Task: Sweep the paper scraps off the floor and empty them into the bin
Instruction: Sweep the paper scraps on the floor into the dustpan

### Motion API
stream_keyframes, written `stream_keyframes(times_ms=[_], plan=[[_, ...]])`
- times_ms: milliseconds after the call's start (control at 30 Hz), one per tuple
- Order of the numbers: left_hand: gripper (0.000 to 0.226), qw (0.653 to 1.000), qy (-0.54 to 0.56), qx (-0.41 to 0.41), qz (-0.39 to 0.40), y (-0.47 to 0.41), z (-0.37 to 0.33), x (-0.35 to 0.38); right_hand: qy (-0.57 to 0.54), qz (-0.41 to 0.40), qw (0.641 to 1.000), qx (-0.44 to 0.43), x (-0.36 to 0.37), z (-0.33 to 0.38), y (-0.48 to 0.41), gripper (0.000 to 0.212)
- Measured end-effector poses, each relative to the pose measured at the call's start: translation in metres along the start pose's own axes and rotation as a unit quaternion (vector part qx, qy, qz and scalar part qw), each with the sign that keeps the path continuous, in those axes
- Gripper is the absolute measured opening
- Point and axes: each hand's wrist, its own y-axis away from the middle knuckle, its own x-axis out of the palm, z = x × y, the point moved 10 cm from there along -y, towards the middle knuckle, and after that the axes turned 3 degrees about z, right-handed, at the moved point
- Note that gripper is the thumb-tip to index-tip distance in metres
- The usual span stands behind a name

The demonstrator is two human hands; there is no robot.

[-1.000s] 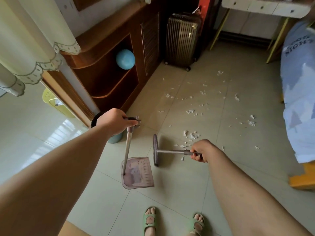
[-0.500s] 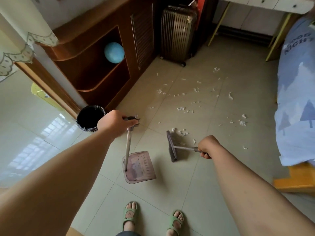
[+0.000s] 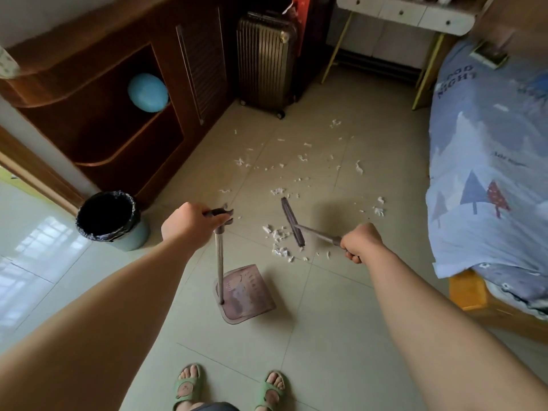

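Observation:
White paper scraps [image 3: 280, 237] lie scattered over the beige floor tiles, with a small heap just left of the broom head. My right hand [image 3: 360, 241] grips the handle of a short broom [image 3: 293, 222], whose dark head rests on the floor among the scraps. My left hand [image 3: 189, 222] holds the top of the upright handle of a purple dustpan [image 3: 247, 293], which stands flat on the floor in front of my feet. A pale green bin [image 3: 108, 219] with a black liner stands open to the left of my left hand.
A dark wooden cabinet [image 3: 124, 120] with a blue ball [image 3: 147, 92] lines the left wall. A ribbed suitcase [image 3: 265, 59] stands at the back. A bed with a blue cover [image 3: 489, 161] fills the right side. My feet in green sandals [image 3: 188, 387] are at the bottom.
The broom head has swung out to the right and further from me, leaving a small heap of scraps on its left. The dustpan stays in place. The view has shifted and shows the whole bin.

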Motion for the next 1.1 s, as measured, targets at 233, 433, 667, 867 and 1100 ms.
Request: stream_keyframes(times_ms=[233, 433, 667, 867, 1100], plan=[[0.040, 1.000, 0.018, -0.009, -0.008, -0.003, -0.006, 0.017, 0.058, -0.058, 0.997, -0.007, -0.020, -0.027, -0.017, 0.019], [0.035, 1.000, 0.020, 0.001, -0.014, -0.011, -0.009, 0.034, 0.078, -0.046, 0.996, 0.016, -0.005, -0.047, -0.027, 0.026], [0.031, 0.999, 0.044, -0.008, -0.029, -0.013, -0.004, 0.043, 0.112, 0.018, 0.993, 0.010, 0.026, -0.034, -0.021, 0.016], [0.027, 0.997, 0.070, -0.019, -0.029, -0.013, 0.005, 0.055, 0.129, 0.044, 0.991, -0.003, 0.037, -0.016, -0.011, 0.017], [0.025, 0.997, 0.066, -0.022, 0.020, -0.025, 0.009, 0.062, 0.178, 0.105, 0.978, -0.041, 0.054, 0.006, 0.014, 0.023]])
